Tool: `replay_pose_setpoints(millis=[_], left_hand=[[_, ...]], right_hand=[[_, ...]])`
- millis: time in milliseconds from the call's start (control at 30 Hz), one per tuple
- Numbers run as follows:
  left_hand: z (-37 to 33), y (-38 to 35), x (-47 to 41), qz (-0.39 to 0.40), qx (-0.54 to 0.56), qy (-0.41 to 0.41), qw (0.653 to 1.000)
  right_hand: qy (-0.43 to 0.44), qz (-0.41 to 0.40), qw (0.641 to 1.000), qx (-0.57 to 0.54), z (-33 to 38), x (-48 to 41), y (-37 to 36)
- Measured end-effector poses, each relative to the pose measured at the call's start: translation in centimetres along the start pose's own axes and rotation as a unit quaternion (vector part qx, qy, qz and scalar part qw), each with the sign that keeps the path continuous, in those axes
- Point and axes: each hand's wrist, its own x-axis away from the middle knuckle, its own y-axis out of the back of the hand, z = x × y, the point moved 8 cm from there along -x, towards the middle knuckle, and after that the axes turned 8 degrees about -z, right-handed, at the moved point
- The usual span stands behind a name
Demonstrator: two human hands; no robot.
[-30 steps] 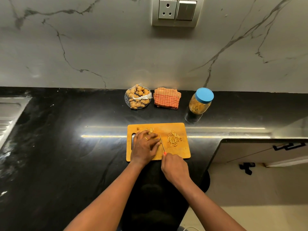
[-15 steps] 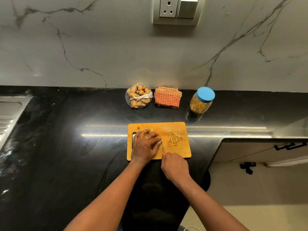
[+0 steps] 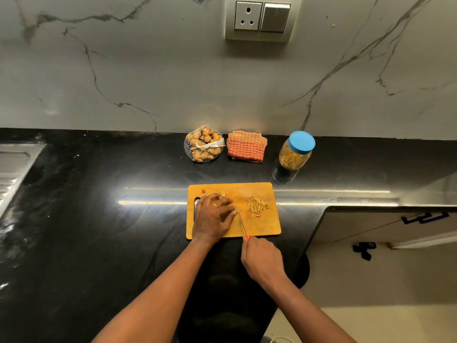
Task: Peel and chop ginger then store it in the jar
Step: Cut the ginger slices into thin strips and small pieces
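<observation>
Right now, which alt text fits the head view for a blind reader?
A person's left hand holds a small ginger piece on a rectangular wooden cutting board while the right hand slices it with a thin red-handled knife, beside pale ginger strips. Behind, on the black counter: a mesh bag of ginger, a folded orange checked cloth, a blue-lidded clear jar.

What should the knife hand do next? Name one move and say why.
Probably press the thin red-handled knife down through the pale ginger piece: the right hand holds the blade beside it, the left hand pins it on the wooden cutting board, and a pile of cut strips lies right of the blade.
</observation>
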Motion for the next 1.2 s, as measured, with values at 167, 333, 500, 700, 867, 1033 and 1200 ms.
replay_pose_setpoints(millis=[167,333,500,700,867,1033,1200], left_hand=[[0.1,0.0,0.0,0.003,-0.002,0.003,1.0],[0.2,-0.1,0.0,0.005,0.002,0.007,1.0],[0.3,-0.1,0.0,0.003,0.005,0.005,1.0],[0.2,0.0,0.0,0.005,0.004,0.004,1.0],[0.2,-0.1,0.0,0.006,0.002,0.002,1.0],[0.1,-0.1,-0.1,0.007,0.0,0.0,1.0],[0.1,0.0,0.0,0.009,-0.002,0.0,1.0]], right_hand=[[-0.006,-0.022,1.0,-0.003,-0.3,0.2,0.5],[-0.001,-0.013,1.0,-0.011,0.3,-0.7,0.9],[0.004,-0.013,1.0,-0.004,0.9,-1.5,0.9],[0.005,-0.01,1.0,0.007,0.9,-2.0,1.0],[0.006,-0.011,1.0,0.0,0.9,-1.9,0.8],[0.004,-0.008,1.0,-0.004,1.0,-2.0,0.8],[0.004,-0.007,1.0,-0.016,1.3,-2.1,0.8]])
